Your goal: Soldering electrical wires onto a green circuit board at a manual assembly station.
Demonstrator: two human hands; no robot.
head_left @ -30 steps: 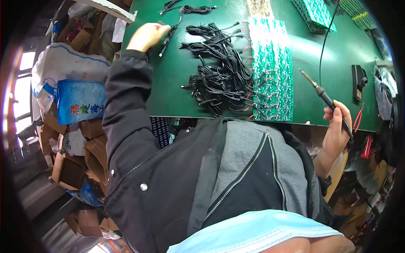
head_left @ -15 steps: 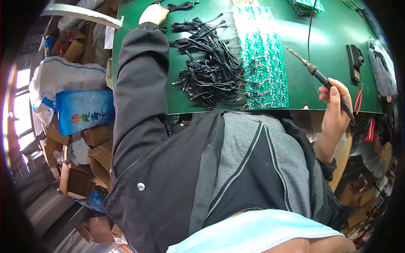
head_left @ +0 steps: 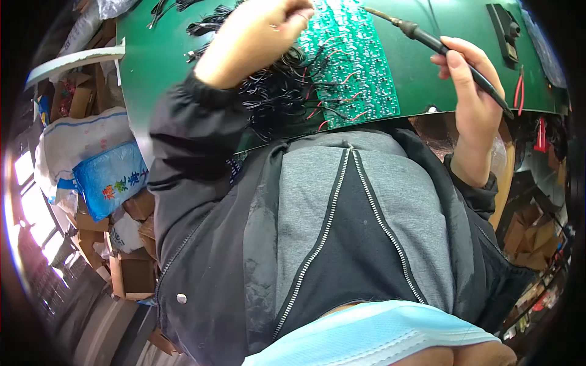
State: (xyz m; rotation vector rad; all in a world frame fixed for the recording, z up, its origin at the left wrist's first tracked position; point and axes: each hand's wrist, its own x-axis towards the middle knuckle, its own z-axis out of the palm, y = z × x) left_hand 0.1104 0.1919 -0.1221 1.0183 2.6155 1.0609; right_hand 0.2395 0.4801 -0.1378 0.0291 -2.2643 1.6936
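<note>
My right hand (head_left: 479,91) grips the dark handle of a soldering iron (head_left: 436,44). The iron's metal tip points up and left, over the right edge of the green circuit boards (head_left: 366,79). My left hand (head_left: 259,39) is at the boards' upper left edge, its thumb and fingers pinched together; whatever they hold is hidden. Beneath that hand and wrist lies a heap of black cables (head_left: 268,100), partly covered. Red and black leads run from the heap onto the left side of the boards.
A black stand (head_left: 505,33) and red-handled pliers (head_left: 519,91) are on the green table (head_left: 421,79) at right. A white curved bar (head_left: 76,61) juts in at the left edge. Beyond it are a blue bag (head_left: 113,180), a white sack (head_left: 85,143) and cardboard boxes (head_left: 133,274).
My left hand has come from the cables at the far left to the boards' upper edge. The soldering iron has moved left, closer to the boards. The whole view has shifted.
</note>
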